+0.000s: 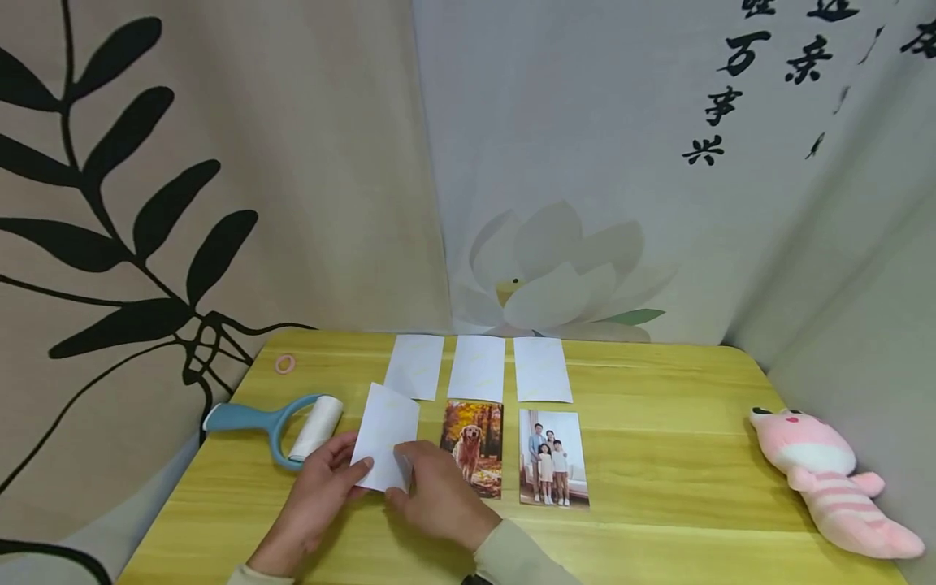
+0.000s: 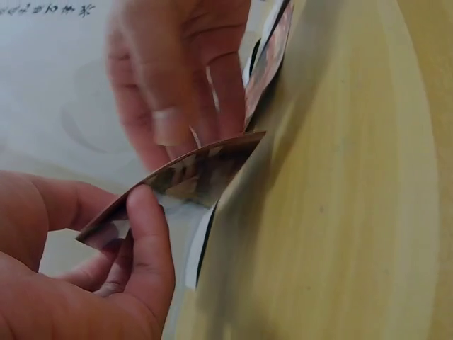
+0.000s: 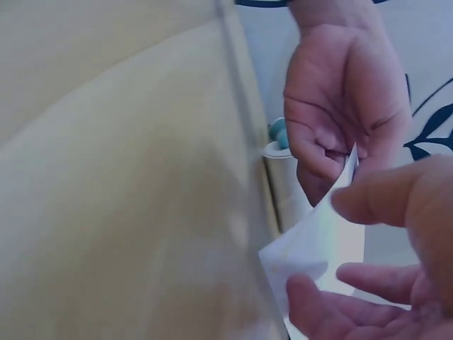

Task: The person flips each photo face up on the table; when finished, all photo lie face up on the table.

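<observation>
My left hand (image 1: 322, 487) pinches the left edge of a photo print (image 1: 387, 439), held tilted above the table with its white back up. In the left wrist view, the print's dark picture side (image 2: 205, 170) shows from below, and it bows slightly. My right hand (image 1: 442, 491) is at the print's right side, fingers spread and touching or close to the white back (image 3: 318, 248). Just right of it lie a dog photo (image 1: 471, 447), partly covered by that hand, and a family photo (image 1: 553, 459), both picture side up.
Behind lie three white cards, left (image 1: 414, 367), middle (image 1: 477, 368) and right (image 1: 543, 370). A blue-handled lint roller (image 1: 249, 418) and a pink ring (image 1: 285, 363) are on the left. A pink plush toy (image 1: 826, 479) lies at the right edge of the wooden table (image 1: 680, 487). Curtains hang behind.
</observation>
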Demonstrator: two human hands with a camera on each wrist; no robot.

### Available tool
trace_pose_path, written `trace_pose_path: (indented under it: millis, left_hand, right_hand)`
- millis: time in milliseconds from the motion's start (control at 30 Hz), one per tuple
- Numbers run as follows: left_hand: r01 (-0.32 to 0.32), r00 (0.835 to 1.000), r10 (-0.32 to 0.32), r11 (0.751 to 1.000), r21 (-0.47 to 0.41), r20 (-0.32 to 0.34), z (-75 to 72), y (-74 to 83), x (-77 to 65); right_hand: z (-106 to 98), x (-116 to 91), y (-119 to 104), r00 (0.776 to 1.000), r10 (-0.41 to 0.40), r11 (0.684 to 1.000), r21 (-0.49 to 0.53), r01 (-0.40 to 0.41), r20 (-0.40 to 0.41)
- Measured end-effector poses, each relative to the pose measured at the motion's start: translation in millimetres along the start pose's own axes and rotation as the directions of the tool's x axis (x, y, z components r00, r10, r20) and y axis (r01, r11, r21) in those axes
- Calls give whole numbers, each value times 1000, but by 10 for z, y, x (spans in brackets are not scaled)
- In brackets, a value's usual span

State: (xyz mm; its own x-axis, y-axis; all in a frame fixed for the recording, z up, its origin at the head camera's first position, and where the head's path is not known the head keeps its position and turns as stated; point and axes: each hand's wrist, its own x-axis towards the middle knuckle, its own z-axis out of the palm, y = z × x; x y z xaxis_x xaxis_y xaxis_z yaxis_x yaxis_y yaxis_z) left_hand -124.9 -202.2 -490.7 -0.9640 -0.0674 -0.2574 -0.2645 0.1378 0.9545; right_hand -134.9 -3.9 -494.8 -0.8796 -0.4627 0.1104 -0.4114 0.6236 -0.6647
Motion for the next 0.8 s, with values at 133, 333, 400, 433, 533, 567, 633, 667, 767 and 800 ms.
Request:
trace_pose_path:
  millis: [133,333,400,433,533,567,633,667,767,800]
  left_hand:
    - [-31,999,31,999,-25,-8,29,102,-54]
    - [-87,996,87,995,-48,8,119,225,-146]
    - [-109,993,111,992,-65,26,158,255,-158]
    - [-119,992,122,990,-75,36,178,272,-164]
    - [-158,985,163,984,-79,58,241,310,-171]
    - [-173,982,177,982,-72,67,260,319,-170]
    - [-209,974,212,977,-44,85,295,331,-166]
    - [-224,970,226,974,-30,95,313,335,-162]
    - [-251,961,248,968,14,123,362,344,-156]
    - [-257,959,252,966,28,128,379,346,-157]
  right_hand:
    - [-107,12,-36,999,31,981,194,-27,-16]
    - [-246,32,-47,997,77,905,420,-62,-21]
    - [-281,33,-38,996,84,895,440,-64,-24]
    - [-301,30,-38,996,87,893,446,-66,-25]
    - [-365,12,-33,996,86,896,439,-64,-30]
    - [-388,6,-31,996,86,895,442,-65,-29]
    - [-433,-3,-27,996,88,885,461,-63,-34]
    - [-454,-7,-26,995,91,872,486,-63,-35]
    - [-505,-16,-20,992,120,815,573,-83,-26]
    - [-519,-18,-17,991,133,793,602,-93,-23]
